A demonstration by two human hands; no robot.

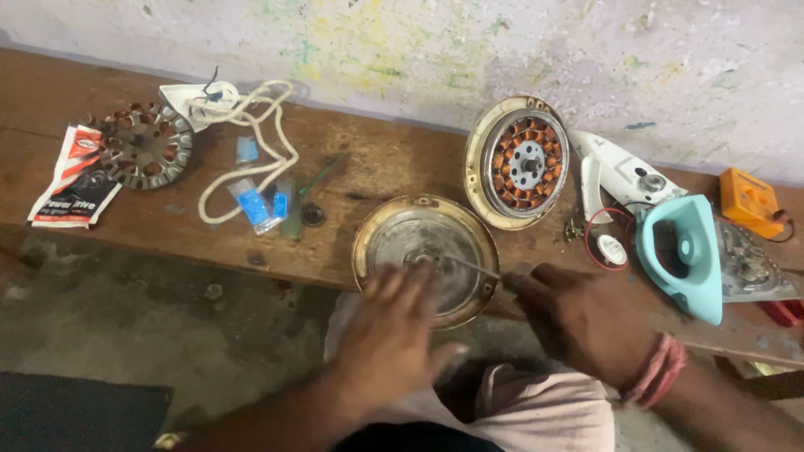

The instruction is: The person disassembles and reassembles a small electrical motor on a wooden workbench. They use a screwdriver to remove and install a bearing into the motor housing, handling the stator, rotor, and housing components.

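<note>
Nearest, the left hand (394, 331) lies open, fingers spread on the near rim of the round metal fan cover (425, 258) at the bench (352, 180) edge. The right hand (586, 322) pinches a thin metal tool (473, 266), tip at the cover's hub – keep the cover pressed flat and the tool low. Farther right – the wound motor stator (517, 161).

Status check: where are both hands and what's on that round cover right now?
Left hand flat on round metal cover. Right hand holds thin tool, tip at cover's centre. Wound motor half beside, apart.
</note>
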